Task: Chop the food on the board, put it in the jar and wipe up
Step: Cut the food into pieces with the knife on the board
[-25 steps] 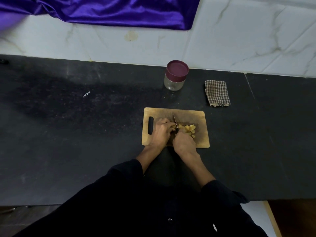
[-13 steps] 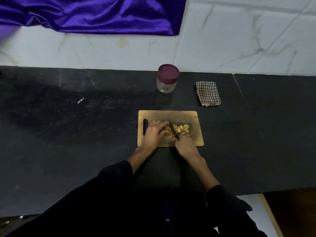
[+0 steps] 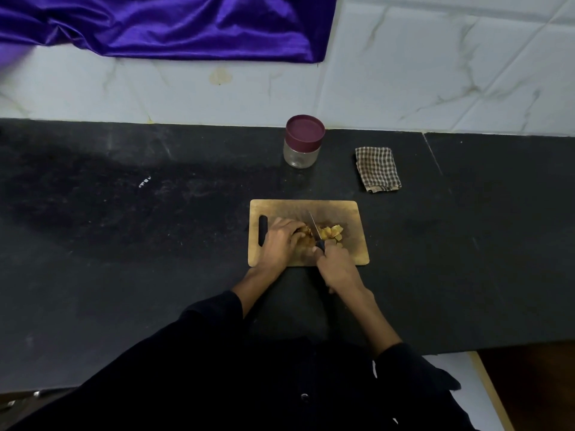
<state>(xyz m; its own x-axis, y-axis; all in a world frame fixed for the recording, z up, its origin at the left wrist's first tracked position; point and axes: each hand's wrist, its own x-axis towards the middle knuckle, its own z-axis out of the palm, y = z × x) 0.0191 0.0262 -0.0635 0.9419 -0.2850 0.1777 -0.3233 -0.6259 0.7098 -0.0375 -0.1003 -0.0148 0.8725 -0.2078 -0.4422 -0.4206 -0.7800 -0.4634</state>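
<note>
A black stone countertop (image 3: 124, 244) runs under both hands, with a white marble-patterned tiled wall (image 3: 420, 73) far beyond them and a purple satin cloth (image 3: 171, 26) hanging down it, beyond and to the left of the left hand. Dark sleeves (image 3: 217, 368) cover both forearms nearer the body. The wooden chopping board (image 3: 351, 213) lies directly beneath the hands, its handle slot just left of the left hand. The left hand (image 3: 281, 241) is curled down over an uncut brownish piece of food (image 3: 306, 234), fingertips pressing it to the board. The right hand (image 3: 337, 265) is wrapped round the dark handle of a knife (image 3: 314, 227), whose blade points away from the body, between the held piece and the pile. Chopped yellow cubes (image 3: 331, 233) sit just beyond the right hand, right of the blade. A glass jar with a maroon lid (image 3: 303, 141), lid on, stands upright well beyond the hands. A folded checked cloth (image 3: 378, 169) lies beyond and to the right of the right hand.
</note>
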